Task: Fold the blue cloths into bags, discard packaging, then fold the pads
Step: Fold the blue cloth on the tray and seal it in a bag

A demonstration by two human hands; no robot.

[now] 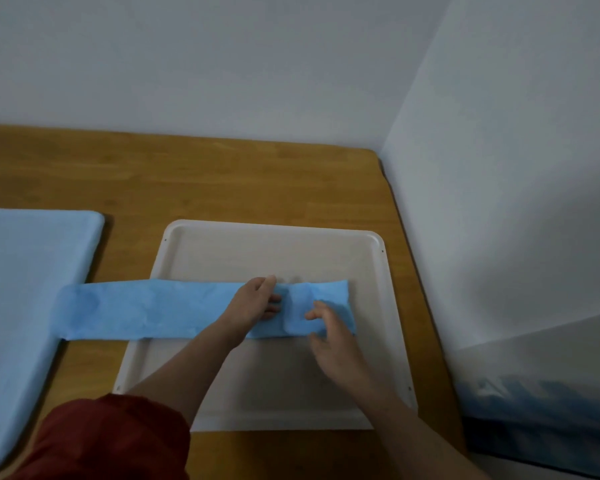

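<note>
A long blue cloth (146, 308), folded into a narrow strip, lies across the white tray (271, 247) and reaches left off its rim onto the table. Its right end is turned back over itself into a short flap. My left hand (257, 301) presses flat on the strip just left of that flap, fingers straight. My right hand (326, 323) holds the flap's lower right edge, fingers curled round it. A pale blue pad (25, 271) lies flat on the left, and the strip's left end overlaps its edge.
The wooden table (222, 174) stands in a corner of white walls. A blue and white package (541, 417) sits off the table's right edge. A red sleeve (111, 441) covers my left upper arm.
</note>
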